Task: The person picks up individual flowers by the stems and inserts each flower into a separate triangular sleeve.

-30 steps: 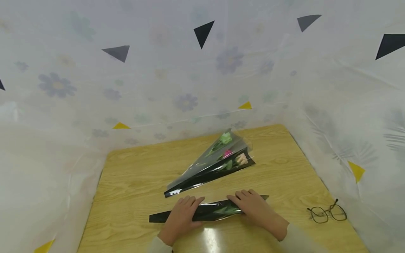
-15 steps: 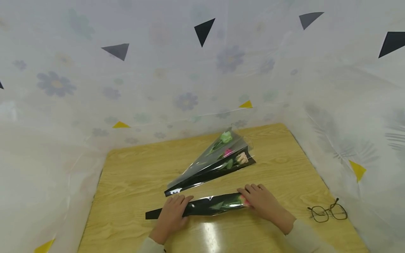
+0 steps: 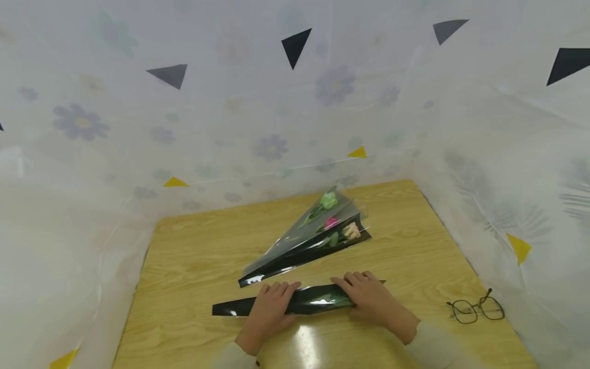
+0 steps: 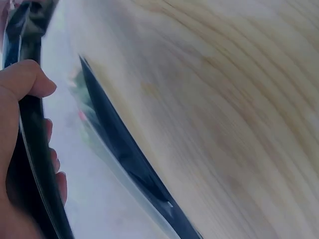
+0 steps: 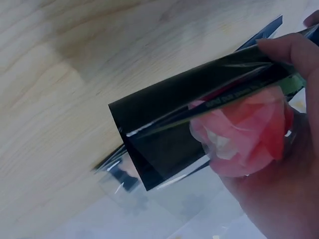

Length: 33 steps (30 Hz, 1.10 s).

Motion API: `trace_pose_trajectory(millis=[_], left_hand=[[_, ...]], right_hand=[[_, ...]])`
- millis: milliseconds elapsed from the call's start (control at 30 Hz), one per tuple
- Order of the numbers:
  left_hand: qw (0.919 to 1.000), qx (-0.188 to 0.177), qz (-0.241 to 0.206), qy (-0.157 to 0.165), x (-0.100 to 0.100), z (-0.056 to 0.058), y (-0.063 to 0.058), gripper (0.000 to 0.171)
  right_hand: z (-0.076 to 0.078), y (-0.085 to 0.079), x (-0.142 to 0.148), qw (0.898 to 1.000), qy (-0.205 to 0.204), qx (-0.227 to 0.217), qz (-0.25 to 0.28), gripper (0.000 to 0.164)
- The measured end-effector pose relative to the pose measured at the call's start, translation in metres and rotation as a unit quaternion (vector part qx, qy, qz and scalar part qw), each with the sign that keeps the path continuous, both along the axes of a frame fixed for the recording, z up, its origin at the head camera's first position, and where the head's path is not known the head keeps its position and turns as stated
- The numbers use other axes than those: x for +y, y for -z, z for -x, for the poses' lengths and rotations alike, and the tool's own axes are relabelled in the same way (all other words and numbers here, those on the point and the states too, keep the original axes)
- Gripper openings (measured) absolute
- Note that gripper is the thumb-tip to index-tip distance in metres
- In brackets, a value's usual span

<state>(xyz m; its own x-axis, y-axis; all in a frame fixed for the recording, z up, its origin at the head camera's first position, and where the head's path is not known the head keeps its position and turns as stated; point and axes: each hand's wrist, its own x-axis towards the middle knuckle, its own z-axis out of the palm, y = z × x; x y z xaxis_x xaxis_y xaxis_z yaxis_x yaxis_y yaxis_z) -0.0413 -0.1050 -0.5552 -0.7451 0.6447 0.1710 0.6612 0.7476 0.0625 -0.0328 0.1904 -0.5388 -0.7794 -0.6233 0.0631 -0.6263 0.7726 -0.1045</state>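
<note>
Both hands grip a wrapped pink flower (image 5: pixel 244 132), whose black and clear sleeve (image 3: pixel 313 300) lies crosswise near the front of the table. My left hand (image 3: pixel 271 310) holds the sleeve left of its middle; in the left wrist view its thumb (image 4: pixel 37 82) presses along the film. Toward the wider end, my right hand (image 3: pixel 371 300) curls round the sleeve. The right wrist view shows the pink bloom against that palm, though the head view hides it. Behind lie a black sleeve (image 3: pixel 295 261) with a peach flower (image 3: pixel 352 231), a magenta flower (image 3: pixel 331 222) and a pale green flower (image 3: pixel 329 200) under clear film.
The wooden table (image 3: pixel 198 256) has a pair of glasses (image 3: pixel 477 310) lying toward its right edge. Patterned white sheeting (image 3: pixel 221 113) rises behind it and along both sides, with black, grey and yellow triangles on it.
My hands first slid apart along the sleeve, baring the pink bloom to the head view. Since then they have come closer together, covering it again. The flowers behind stay put.
</note>
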Motion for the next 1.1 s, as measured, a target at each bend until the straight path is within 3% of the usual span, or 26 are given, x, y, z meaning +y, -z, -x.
trace_pose_trajectory(millis=[267, 467, 633, 900, 1100], left_hand=[[0.9992, 0.028, 0.018, 0.02, 0.035, -0.003, -0.004, 0.077], [0.9992, 0.038, 0.003, 0.01, 0.042, -0.002, -0.001, 0.073], [0.9987, 0.049, -0.008, -0.005, 0.029, 0.002, 0.008, 0.073], [0.9985, 0.03, -0.039, -0.026, -0.005, 0.013, 0.016, 0.063], [0.9979, 0.03, -0.047, -0.033, -0.026, 0.025, 0.021, 0.055]], right_hand=[[-0.004, -0.001, -0.026, 1.0, -0.007, 0.022, 0.013, 0.075], [-0.002, 0.0, -0.032, 0.999, -0.012, 0.033, 0.02, 0.072], [0.0, 0.002, -0.018, 1.0, 0.01, 0.014, 0.008, 0.068], [0.007, 0.003, 0.01, 0.999, 0.035, 0.001, -0.007, 0.065], [0.019, 0.009, 0.03, 0.998, 0.051, 0.015, -0.02, 0.066]])
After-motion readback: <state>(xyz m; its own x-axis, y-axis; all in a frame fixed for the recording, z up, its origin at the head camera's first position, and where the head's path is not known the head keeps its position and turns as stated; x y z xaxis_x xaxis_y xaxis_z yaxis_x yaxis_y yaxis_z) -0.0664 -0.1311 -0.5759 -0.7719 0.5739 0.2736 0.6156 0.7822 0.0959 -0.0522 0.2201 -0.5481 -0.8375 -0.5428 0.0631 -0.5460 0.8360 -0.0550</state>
